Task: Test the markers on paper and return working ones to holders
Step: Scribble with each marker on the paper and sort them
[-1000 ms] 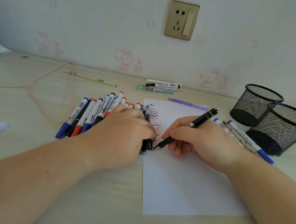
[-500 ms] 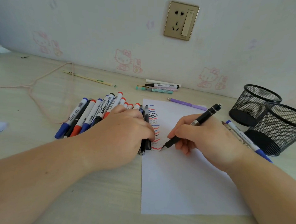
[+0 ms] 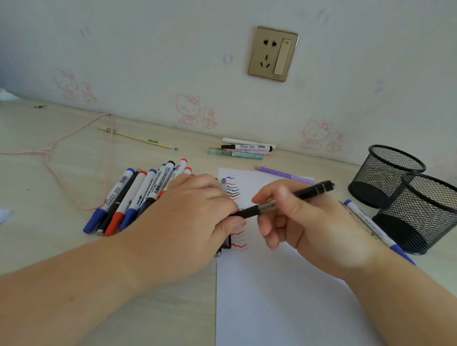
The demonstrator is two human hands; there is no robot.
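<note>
Right hand [image 3: 322, 228] pinches a slim black pen with a clear grip section [image 3: 284, 202] between thumb and forefinger, its remaining fingers loosely curled beneath; the pen lies nearly level above the white sheet of paper [image 3: 281, 302], its capped end pointing up and right towards the holders and its tip reaching left to the fingertips of the left hand [image 3: 193, 218]; whether that tip touches the left fingers I cannot tell. Left hand rests palm down, fingers relaxed, across the near end of a row of whiteboard markers with blue, red and black caps [image 3: 131, 196] spread on the pale wooden table [image 3: 59, 243] just beside the paper's left edge; a couple of dark pens poke out from under its fingertips onto the sheet's edge. Short wavy test lines in blue, red and black [image 3: 235, 191] run down the paper's left margin, partly hidden by both hands. Two black wire-mesh pen holders [image 3: 411, 198] stand touching each other at the right, well clear of the pen; a few white markers with blue caps [image 3: 370, 225] lie between the right wrist and the holders; a purple pen [image 3: 283, 173] lies at the paper's far edge.
</note>
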